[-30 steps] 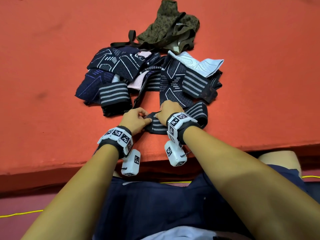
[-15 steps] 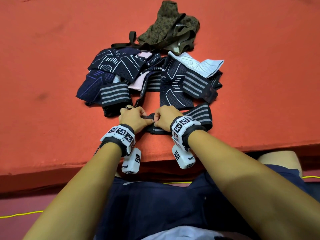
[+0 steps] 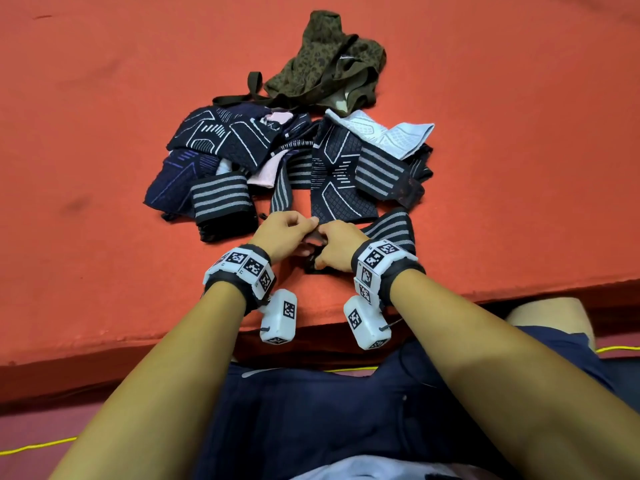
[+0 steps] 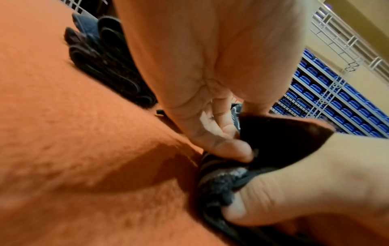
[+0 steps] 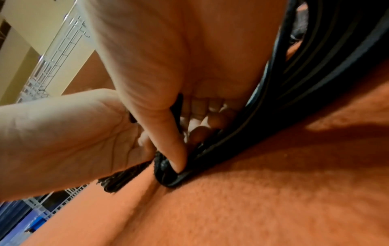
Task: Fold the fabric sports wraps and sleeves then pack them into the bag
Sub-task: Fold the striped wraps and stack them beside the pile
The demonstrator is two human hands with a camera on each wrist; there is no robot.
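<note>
1. Fingers of the left hand [image 3: 282, 232] and the right hand [image 3: 341, 245] meet at the near edge of the orange surface [image 3: 104, 133], both curled in a pinching grip on one dark striped wrap [image 3: 391, 226].
2. From the left wrist view, the left thumb [image 4: 223, 148] presses into a bunched fold of the wrap [image 4: 221, 178], while the right hand [image 4: 305, 183] clamps the same fold from the other side.
3. From the right wrist view, the right thumb [image 5: 168, 141] pushes the wrap's folded edge [image 5: 168, 174] down onto the surface, with the left hand [image 5: 63, 133] close against it.
4. The wrap's free end trails away to the right of the right wrist, lying flat with its grey stripes showing.
5. Just beyond the hands lies the pile of other wraps and sleeves [image 3: 325, 174]: navy pieces with white line patterns, a folded striped band [image 3: 221, 199] on the left, a pale blue sleeve [image 3: 388, 133] on the right, and a bit of pink fabric [image 3: 266, 171] in the middle.
6. Farther back, touching the pile's far edge, sits the olive patterned bag [image 3: 329, 64], crumpled, with a dark strap [image 3: 249, 91] trailing to its left.
</note>
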